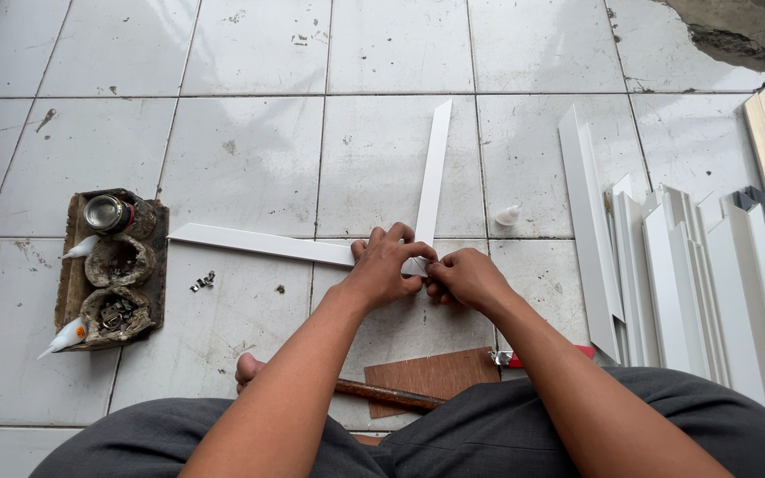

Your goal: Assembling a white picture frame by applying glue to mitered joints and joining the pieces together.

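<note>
Joint (418, 264): two white strips meet in a corner on the tile, just ahead of my knees | left hand (382, 265) clamps the flat strip (258, 242) | right hand (462, 279) pinches the corner | I'd keep both ends flush, pressing evenly | stack of trim (692, 283) at right.

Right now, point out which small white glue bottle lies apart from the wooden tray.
The glue bottle lying alone on the tile, right of the upright white strip. The other two bottles rest against the wooden tray at far left.
</note>
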